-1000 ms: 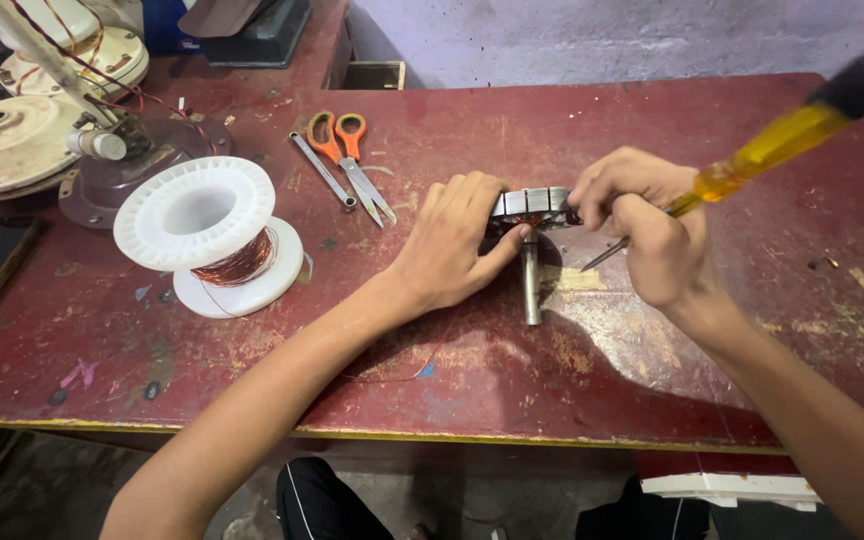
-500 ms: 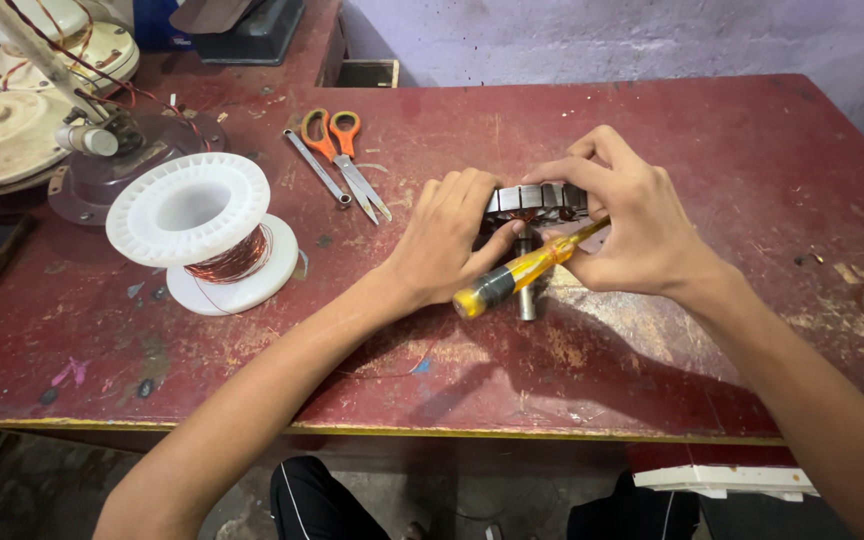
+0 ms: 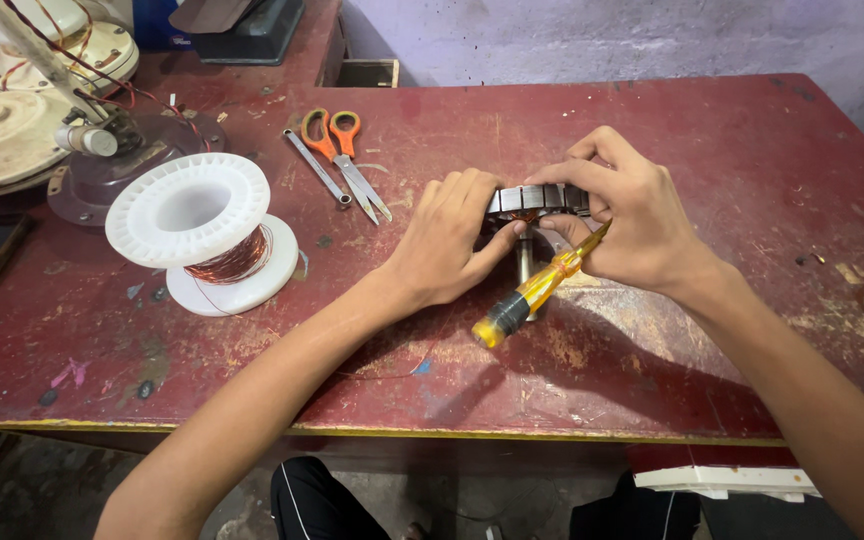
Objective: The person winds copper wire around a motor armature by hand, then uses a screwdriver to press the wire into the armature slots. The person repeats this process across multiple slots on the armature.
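Note:
A round metal motor stator [image 3: 537, 198] with copper windings sits on a short metal shaft on the red table [image 3: 712, 140]. My left hand [image 3: 447, 240] grips its left side, thumb underneath. My right hand [image 3: 632, 215] closes over its right side and also holds a yellow-handled screwdriver [image 3: 532, 290], whose handle points down-left toward me. The screwdriver's tip is hidden under my fingers at the stator.
A white plastic spool of copper wire [image 3: 202, 230] stands at the left. Orange-handled scissors [image 3: 342, 150] and a thin metal tool [image 3: 317, 168] lie behind the hands. Cream fan parts [image 3: 12, 130] with wires fill the far left corner. The table's front edge is close.
My right hand swung the screwdriver from raised up-right, handle high, down to the stator, so the handle now points toward me. Both hands closed tighter around the stator.

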